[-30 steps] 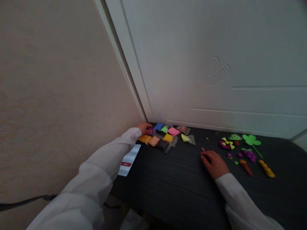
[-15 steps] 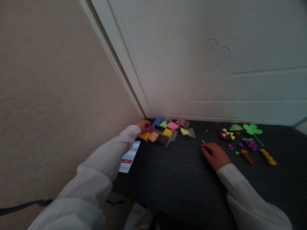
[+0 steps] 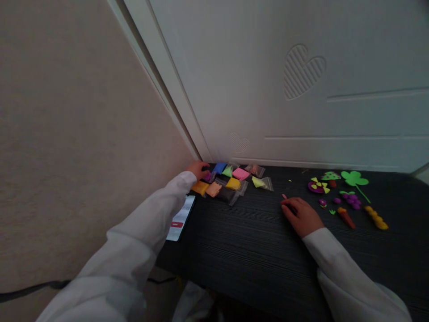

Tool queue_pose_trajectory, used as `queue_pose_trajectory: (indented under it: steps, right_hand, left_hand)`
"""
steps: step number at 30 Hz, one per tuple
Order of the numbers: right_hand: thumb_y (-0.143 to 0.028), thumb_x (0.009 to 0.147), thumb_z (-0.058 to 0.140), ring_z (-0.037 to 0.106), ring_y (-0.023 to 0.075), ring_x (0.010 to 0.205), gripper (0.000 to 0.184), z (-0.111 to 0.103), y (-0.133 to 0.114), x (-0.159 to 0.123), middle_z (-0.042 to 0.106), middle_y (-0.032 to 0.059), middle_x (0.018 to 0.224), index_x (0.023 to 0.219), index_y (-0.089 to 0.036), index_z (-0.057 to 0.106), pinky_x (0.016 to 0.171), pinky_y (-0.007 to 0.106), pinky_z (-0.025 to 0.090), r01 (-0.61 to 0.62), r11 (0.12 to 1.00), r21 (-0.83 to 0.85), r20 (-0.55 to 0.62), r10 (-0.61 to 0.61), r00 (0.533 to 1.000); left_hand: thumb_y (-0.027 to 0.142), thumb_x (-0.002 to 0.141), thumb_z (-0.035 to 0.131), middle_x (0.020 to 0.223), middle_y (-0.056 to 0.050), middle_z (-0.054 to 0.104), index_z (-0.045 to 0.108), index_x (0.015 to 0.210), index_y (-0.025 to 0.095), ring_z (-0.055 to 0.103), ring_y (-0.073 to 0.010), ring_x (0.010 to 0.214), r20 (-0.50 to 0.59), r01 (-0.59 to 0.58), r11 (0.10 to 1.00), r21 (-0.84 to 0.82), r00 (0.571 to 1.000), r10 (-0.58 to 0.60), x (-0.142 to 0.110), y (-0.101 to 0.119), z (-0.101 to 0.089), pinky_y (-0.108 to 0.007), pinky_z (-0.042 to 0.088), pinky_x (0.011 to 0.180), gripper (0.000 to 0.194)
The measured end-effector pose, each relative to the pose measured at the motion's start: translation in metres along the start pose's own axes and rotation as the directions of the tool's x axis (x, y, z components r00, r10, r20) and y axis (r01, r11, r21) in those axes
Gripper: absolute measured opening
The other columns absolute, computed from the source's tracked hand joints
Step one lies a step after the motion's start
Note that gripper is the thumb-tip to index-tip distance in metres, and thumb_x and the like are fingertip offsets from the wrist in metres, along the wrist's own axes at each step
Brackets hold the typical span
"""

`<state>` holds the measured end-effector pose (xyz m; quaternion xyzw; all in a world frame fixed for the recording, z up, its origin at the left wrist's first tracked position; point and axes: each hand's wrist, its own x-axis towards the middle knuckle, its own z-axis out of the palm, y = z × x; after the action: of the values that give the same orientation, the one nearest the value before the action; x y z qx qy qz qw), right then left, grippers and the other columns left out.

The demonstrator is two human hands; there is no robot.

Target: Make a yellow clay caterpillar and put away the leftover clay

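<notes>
My left hand [image 3: 198, 170] reaches to the far left of the dark table, its thumb and fingers apart. Just beside its fingertips lies a bag of purple clay [image 3: 210, 176]; I see nothing held. A blue clay packet [image 3: 220, 168] and an orange clay packet [image 3: 200, 188] are close by. My right hand [image 3: 301, 217] rests on the table with fingers curled together. A small pink piece [image 3: 284, 196] pokes out past its fingertips; the rest of that piece is hidden.
More clay bags, among them yellow [image 3: 233, 184] and black [image 3: 228, 195], lie left of centre. A phone [image 3: 181, 219] lies by the left forearm. On the right are several clay shapes, including a green clover [image 3: 354, 178], purple grapes [image 3: 351, 201] and a yellow twist [image 3: 376, 218]. A white panel [image 3: 234, 89] rises behind.
My left hand has let go of the purple clay bag and moved slightly up and left, its fingers spreading. My right hand has stayed in nearly the same place.
</notes>
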<state>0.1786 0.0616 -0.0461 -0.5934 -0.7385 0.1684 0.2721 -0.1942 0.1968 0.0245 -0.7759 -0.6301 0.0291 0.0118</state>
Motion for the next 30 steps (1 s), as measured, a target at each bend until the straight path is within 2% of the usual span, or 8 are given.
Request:
queue_pose_trajectory:
  steps: [3,8,11,13,18,22,26,30]
  right_hand:
    - [-0.031,0.081,0.043,0.057,0.0209,0.092,0.027,0.000,0.000,0.000,0.062,0.0086,0.095,0.090,-0.017,0.063,0.085,0.036,0.044,0.000,1.000,0.004,0.008,0.000,1.000]
    - [-0.031,0.081,0.043,0.057,0.0209,0.093,0.026,0.000,0.000,-0.001,0.062,0.0086,0.096,0.090,-0.017,0.063,0.086,0.036,0.044,-0.004,1.000,0.001,0.012,0.004,1.000]
    - [-0.030,0.081,0.043,0.057,0.0207,0.093,0.026,-0.001,-0.001,-0.001,0.062,0.0087,0.096,0.091,-0.017,0.063,0.086,0.036,0.043,-0.010,1.000,-0.001,0.010,0.010,1.000]
    - [-0.030,0.081,0.042,0.057,0.0207,0.093,0.026,-0.002,-0.002,-0.001,0.062,0.0086,0.096,0.091,-0.017,0.063,0.086,0.036,0.043,-0.012,1.000,0.000,0.013,0.012,1.000]
    - [-0.030,0.081,0.043,0.056,0.0217,0.094,0.026,-0.002,-0.004,-0.001,0.062,0.0090,0.096,0.092,-0.016,0.063,0.088,0.037,0.042,-0.013,1.000,0.014,0.030,0.013,0.999]
    - [-0.030,0.081,0.043,0.056,0.0226,0.094,0.026,-0.003,-0.004,-0.001,0.061,0.0096,0.096,0.091,-0.015,0.063,0.087,0.038,0.042,-0.016,0.999,0.036,0.031,0.014,0.999]
    - [-0.030,0.081,0.044,0.056,0.0227,0.093,0.026,-0.003,-0.005,-0.001,0.061,0.0101,0.096,0.091,-0.015,0.063,0.086,0.039,0.043,-0.021,0.997,0.070,0.012,0.020,1.000]
    - [-0.031,0.082,0.045,0.056,0.0209,0.093,0.027,-0.008,-0.014,-0.002,0.060,0.0098,0.097,0.094,-0.015,0.061,0.085,0.037,0.043,-0.019,0.992,0.126,-0.037,0.023,0.999]
  left_hand:
    - [0.031,0.084,0.048,0.112,-0.008,0.054,0.051,0.110,0.015,0.055,-0.0193,0.095,-0.035,-0.008,1.000,-0.012,0.999,0.008,0.001,0.019,-0.001,-0.039,0.048,0.080,0.031]
    - [0.031,0.084,0.048,0.113,-0.009,0.054,0.051,0.110,0.016,0.054,-0.0190,0.097,-0.077,-0.160,0.986,-0.048,0.985,0.156,0.009,0.082,0.006,-0.041,0.047,0.082,0.030]
    - [0.031,0.084,0.048,0.114,-0.009,0.053,0.050,0.111,0.016,0.055,-0.0190,0.097,-0.054,-0.207,0.976,-0.062,0.977,0.204,0.018,0.117,0.009,-0.040,0.047,0.081,0.031]
    - [0.031,0.084,0.049,0.112,-0.009,0.054,0.051,0.111,0.015,0.055,-0.0195,0.096,-0.016,-0.191,0.979,-0.066,0.982,0.190,0.023,0.130,0.010,-0.040,0.048,0.080,0.032]
    - [0.031,0.084,0.049,0.112,-0.009,0.054,0.051,0.111,0.015,0.055,-0.0192,0.095,0.035,-0.129,0.988,-0.086,0.991,0.132,0.026,0.138,0.013,-0.040,0.048,0.080,0.032]
    - [0.031,0.084,0.049,0.112,-0.009,0.053,0.050,0.111,0.015,0.055,-0.0194,0.096,0.006,-0.112,0.981,-0.157,0.993,0.114,0.021,0.138,0.011,-0.041,0.048,0.080,0.032]
    - [0.030,0.076,0.058,0.099,-0.009,0.061,0.056,0.106,0.015,0.056,-0.0221,0.092,-0.082,-0.100,0.945,-0.311,0.994,0.078,0.008,0.135,-0.010,-0.039,0.044,0.083,0.033]
    - [0.038,0.073,0.056,0.084,-0.005,0.065,0.062,0.098,0.016,0.059,-0.0183,0.076,-0.110,-0.155,0.835,-0.528,0.987,0.114,-0.020,0.145,-0.028,-0.029,0.044,0.069,0.034]
